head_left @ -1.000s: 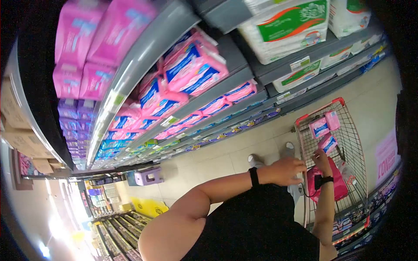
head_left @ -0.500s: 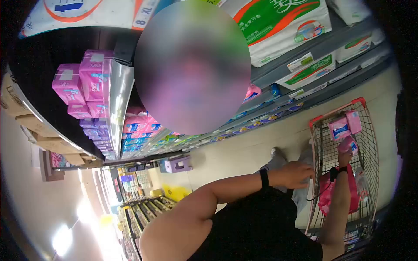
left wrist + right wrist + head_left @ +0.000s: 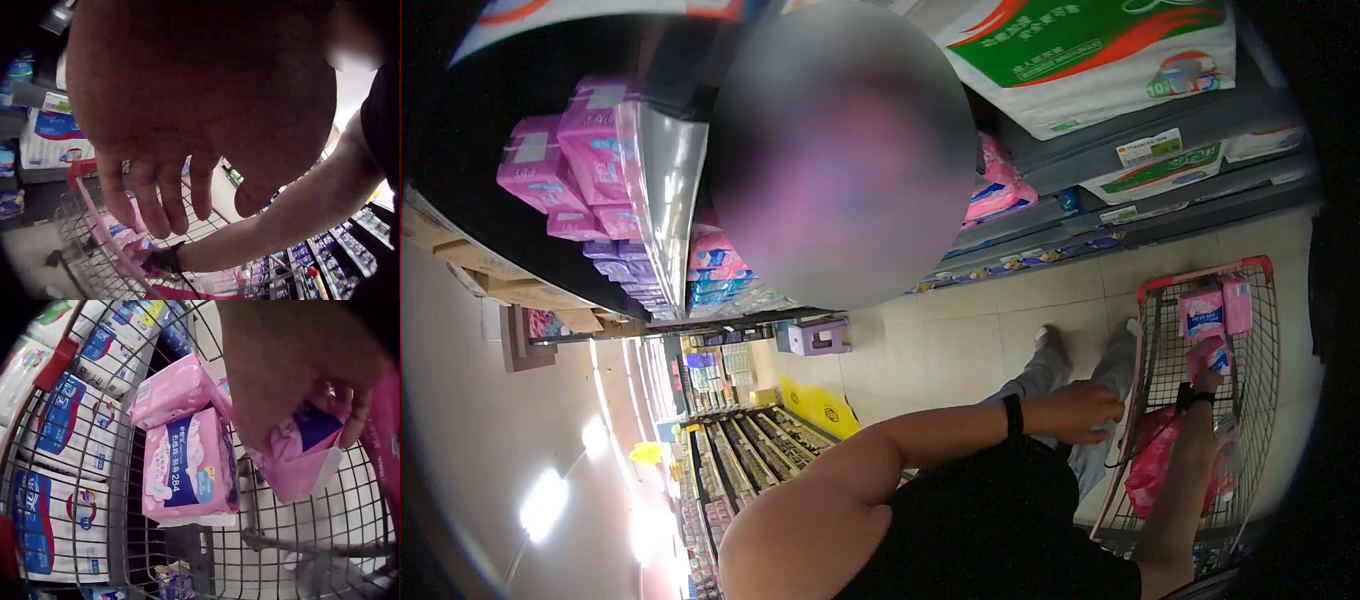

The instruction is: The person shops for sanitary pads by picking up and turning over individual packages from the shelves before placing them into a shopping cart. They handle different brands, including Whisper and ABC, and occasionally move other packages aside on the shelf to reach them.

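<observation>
In the head view my right hand (image 3: 1203,376) reaches down into a shopping cart (image 3: 1268,290) and holds a pink pack of sanitary pads (image 3: 303,459). Its fingers curl over the tilted pack in the right wrist view, covering much of it. Two more pink packs lie together beside it: one with a dark blue label (image 3: 187,472), the other turned sideways (image 3: 172,390). My left hand (image 3: 1080,410) hangs near the cart's side with nothing in it, its fingers loose and apart in the left wrist view.
A pink bag (image 3: 1152,465) lies in the cart near my right forearm. Shelves hold big white packs (image 3: 1100,60) and pink packs (image 3: 1000,185). A purple stool (image 3: 818,338) stands on the tiled floor farther along the aisle. A blurred disc hides part of the shelf.
The head view has turned, so the cart appears farther right and lower. My right hand now covers more of the pack. The left hand sits slightly farther from the cart's edge.
</observation>
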Action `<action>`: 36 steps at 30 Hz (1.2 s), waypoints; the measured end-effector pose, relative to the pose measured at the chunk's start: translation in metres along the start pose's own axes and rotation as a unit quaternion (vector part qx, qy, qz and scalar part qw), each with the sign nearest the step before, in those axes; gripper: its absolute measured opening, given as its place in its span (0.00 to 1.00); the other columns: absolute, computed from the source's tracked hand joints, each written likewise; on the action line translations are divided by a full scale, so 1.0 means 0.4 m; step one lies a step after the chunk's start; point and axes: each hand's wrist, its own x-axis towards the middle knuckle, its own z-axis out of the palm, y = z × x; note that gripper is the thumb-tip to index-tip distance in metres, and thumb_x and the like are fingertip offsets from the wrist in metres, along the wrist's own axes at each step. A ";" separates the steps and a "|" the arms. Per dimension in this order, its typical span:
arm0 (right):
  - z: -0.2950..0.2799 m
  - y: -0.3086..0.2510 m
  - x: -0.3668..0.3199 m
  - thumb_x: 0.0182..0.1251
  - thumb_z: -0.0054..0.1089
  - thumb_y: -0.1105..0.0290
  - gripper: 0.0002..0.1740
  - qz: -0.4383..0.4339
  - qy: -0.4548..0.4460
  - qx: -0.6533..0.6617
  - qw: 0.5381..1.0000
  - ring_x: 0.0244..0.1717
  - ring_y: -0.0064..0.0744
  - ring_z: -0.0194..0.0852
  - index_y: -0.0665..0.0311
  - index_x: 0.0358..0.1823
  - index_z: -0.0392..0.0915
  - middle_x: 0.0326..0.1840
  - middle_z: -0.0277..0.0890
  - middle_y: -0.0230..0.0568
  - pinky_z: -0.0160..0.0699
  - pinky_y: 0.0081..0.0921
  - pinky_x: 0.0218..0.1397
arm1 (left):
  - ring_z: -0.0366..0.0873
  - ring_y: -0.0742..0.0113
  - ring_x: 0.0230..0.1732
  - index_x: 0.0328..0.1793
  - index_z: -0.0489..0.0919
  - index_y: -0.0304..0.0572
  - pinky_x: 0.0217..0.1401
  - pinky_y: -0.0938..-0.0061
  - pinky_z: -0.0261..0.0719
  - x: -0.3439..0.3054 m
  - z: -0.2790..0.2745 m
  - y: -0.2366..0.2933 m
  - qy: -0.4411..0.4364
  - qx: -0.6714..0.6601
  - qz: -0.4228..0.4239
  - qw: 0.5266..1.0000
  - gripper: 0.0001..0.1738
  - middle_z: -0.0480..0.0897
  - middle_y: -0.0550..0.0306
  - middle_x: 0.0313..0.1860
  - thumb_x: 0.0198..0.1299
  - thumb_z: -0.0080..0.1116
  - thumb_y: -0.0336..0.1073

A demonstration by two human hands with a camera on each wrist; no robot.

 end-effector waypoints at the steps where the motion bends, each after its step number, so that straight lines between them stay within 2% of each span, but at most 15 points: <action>1: 0.007 0.008 0.003 0.60 0.59 0.26 0.50 -0.016 -0.011 0.008 1.000 0.51 0.56 0.75 0.75 0.55 0.76 0.51 0.76 0.59 0.75 0.49 0.47 | 0.75 0.48 0.58 0.58 0.75 0.45 0.59 0.51 0.74 -0.003 0.000 -0.005 0.012 0.002 0.003 1.000 0.20 0.76 0.50 0.54 0.65 0.63 0.44; 6: 0.039 0.085 0.075 0.65 0.55 0.26 0.48 -0.100 -0.095 0.158 0.978 0.39 0.49 0.82 0.75 0.47 0.84 0.39 0.84 0.54 0.77 0.44 0.36 | 0.76 0.48 0.58 0.58 0.75 0.44 0.58 0.51 0.76 -0.007 -0.013 -0.016 0.021 -0.018 0.011 1.000 0.20 0.77 0.49 0.54 0.65 0.63 0.44; 9: -0.157 0.048 -0.139 0.63 0.57 0.25 0.49 -0.044 -0.134 0.450 0.882 0.39 0.43 0.79 0.77 0.44 0.84 0.40 0.84 0.50 0.76 0.42 0.41 | 0.76 0.47 0.58 0.58 0.75 0.44 0.58 0.50 0.76 -0.043 -0.076 0.037 0.003 -0.009 0.011 1.000 0.20 0.77 0.48 0.55 0.66 0.62 0.44; 10: -0.192 0.054 -0.174 0.68 0.55 0.29 0.46 -0.070 -0.155 0.515 0.840 0.41 0.42 0.77 0.76 0.52 0.83 0.41 0.83 0.46 0.76 0.43 0.46 | 0.76 0.47 0.58 0.59 0.75 0.45 0.58 0.50 0.76 -0.053 -0.072 0.030 0.003 -0.005 0.025 1.000 0.20 0.77 0.48 0.56 0.66 0.62 0.45; 13: -0.221 0.101 -0.185 0.73 0.51 0.34 0.44 -0.097 -0.171 0.580 0.791 0.58 0.43 0.75 0.70 0.69 0.72 0.62 0.77 0.50 0.73 0.40 0.62 | 0.76 0.46 0.57 0.60 0.75 0.46 0.59 0.49 0.76 -0.089 -0.063 0.000 0.024 0.002 0.078 0.997 0.20 0.77 0.48 0.57 0.67 0.61 0.45; 15: -0.239 0.154 -0.189 0.75 0.48 0.37 0.44 -0.121 -0.271 0.689 0.661 0.73 0.45 0.64 0.67 0.77 0.63 0.77 0.63 0.48 0.61 0.41 0.77 | 0.76 0.44 0.59 0.64 0.74 0.46 0.62 0.49 0.76 -0.138 -0.064 -0.012 0.042 0.005 0.102 0.994 0.23 0.78 0.47 0.58 0.68 0.59 0.47; 16: -0.366 0.121 -0.349 0.75 0.49 0.38 0.44 -0.061 -0.223 0.669 0.707 0.73 0.47 0.65 0.65 0.78 0.60 0.76 0.65 0.46 0.65 0.45 0.74 | 0.76 0.44 0.60 0.64 0.75 0.45 0.62 0.49 0.76 -0.161 -0.059 -0.029 0.057 0.000 0.111 0.992 0.23 0.78 0.46 0.59 0.68 0.59 0.47; 17: -0.388 0.126 -0.383 0.75 0.51 0.40 0.43 -0.045 -0.264 0.722 0.638 0.73 0.47 0.64 0.64 0.78 0.59 0.76 0.64 0.45 0.67 0.47 0.73 | 0.75 0.44 0.61 0.64 0.75 0.44 0.63 0.50 0.75 -0.182 -0.045 -0.043 0.066 -0.010 0.126 0.990 0.24 0.77 0.45 0.59 0.69 0.59 0.48; 21: -0.502 0.059 -0.622 0.70 0.61 0.50 0.32 -0.127 -0.272 0.764 0.572 0.60 0.42 0.78 0.61 0.67 0.70 0.62 0.78 0.41 0.76 0.43 0.67 | 0.76 0.46 0.62 0.60 0.76 0.42 0.64 0.52 0.76 -0.317 -0.086 -0.066 0.078 -0.020 0.102 0.991 0.22 0.78 0.46 0.60 0.69 0.60 0.48; 22: -0.518 0.012 -0.685 0.68 0.61 0.51 0.30 -0.120 -0.293 0.793 0.520 0.59 0.42 0.79 0.61 0.65 0.71 0.59 0.79 0.40 0.78 0.45 0.65 | 0.77 0.46 0.61 0.59 0.76 0.42 0.64 0.53 0.76 -0.346 -0.083 -0.091 0.093 -0.026 0.106 0.990 0.21 0.78 0.47 0.60 0.69 0.60 0.48; 25: -0.551 -0.093 -0.846 0.64 0.62 0.49 0.37 -0.175 -0.332 0.738 0.560 0.66 0.45 0.75 0.63 0.69 0.70 0.65 0.78 0.43 0.73 0.47 0.72 | 0.80 0.49 0.58 0.64 0.73 0.41 0.60 0.57 0.80 -0.443 -0.082 -0.154 0.122 -0.023 0.080 0.989 0.27 0.78 0.45 0.59 0.66 0.65 0.47; 30: -0.580 -0.288 -1.072 0.62 0.65 0.59 0.40 -0.329 -0.494 0.498 0.632 0.69 0.45 0.73 0.66 0.74 0.64 0.68 0.74 0.49 0.70 0.42 0.74 | 0.80 0.55 0.57 0.77 0.61 0.44 0.53 0.61 0.83 -0.611 -0.104 -0.224 0.212 -0.260 0.052 0.941 0.45 0.78 0.48 0.58 0.60 0.72 0.49; 32: -0.647 -0.405 -1.335 0.64 0.68 0.64 0.43 -0.493 -0.374 0.414 0.668 0.71 0.47 0.69 0.67 0.77 0.59 0.72 0.68 0.48 0.67 0.39 0.75 | 0.79 0.56 0.60 0.79 0.58 0.43 0.54 0.61 0.83 -0.648 -0.091 -0.257 0.287 -0.363 0.066 0.884 0.47 0.78 0.50 0.60 0.60 0.73 0.48; 34: -0.615 -0.489 -1.471 0.63 0.73 0.61 0.47 -0.708 -0.229 0.293 0.601 0.73 0.46 0.64 0.63 0.79 0.58 0.74 0.63 0.51 0.63 0.41 0.76 | 0.78 0.55 0.63 0.79 0.59 0.42 0.58 0.59 0.82 -0.681 -0.071 -0.284 0.388 -0.434 0.084 0.809 0.46 0.75 0.50 0.65 0.61 0.72 0.47; 36: -0.633 -0.524 -1.610 0.65 0.73 0.60 0.44 -0.790 -0.198 0.261 0.517 0.73 0.47 0.62 0.58 0.79 0.61 0.71 0.65 0.52 0.58 0.44 0.78 | 0.77 0.53 0.65 0.79 0.59 0.41 0.64 0.58 0.80 -0.704 -0.029 -0.418 0.427 -0.533 0.119 0.720 0.44 0.75 0.50 0.67 0.63 0.70 0.46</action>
